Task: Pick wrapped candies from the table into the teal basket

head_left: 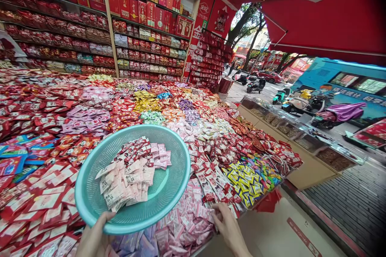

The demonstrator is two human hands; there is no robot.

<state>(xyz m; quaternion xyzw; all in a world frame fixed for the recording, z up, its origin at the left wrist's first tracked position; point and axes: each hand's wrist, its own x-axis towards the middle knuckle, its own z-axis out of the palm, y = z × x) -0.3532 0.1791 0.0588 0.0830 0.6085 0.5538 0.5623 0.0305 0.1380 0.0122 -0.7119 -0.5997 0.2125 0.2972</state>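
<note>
My left hand (95, 235) grips the near-left rim of a round teal plastic basket (79, 180), thumb over the edge. Inside the basket lie pale pink packets (132, 178) with dark lettering, several red-and-white packets (135, 148) and a few pinker packets (161, 156). My right hand (227, 225) is at the front edge of the display, beside a heap of pink-purple packets (183, 225). Its fingers are slightly bent and apart, with nothing visible between them. Just beyond its fingertips lie long red-and-white packets (215, 182).
Heaps of wrapped sweets cover the display, with yellow packets (244, 180) at the right and red packets (45, 200) at the left. Behind stand stocked shelves (147, 40). Covered bins (289, 130) line the right, near parked scooters (301, 100) and a blue bus (340, 80).
</note>
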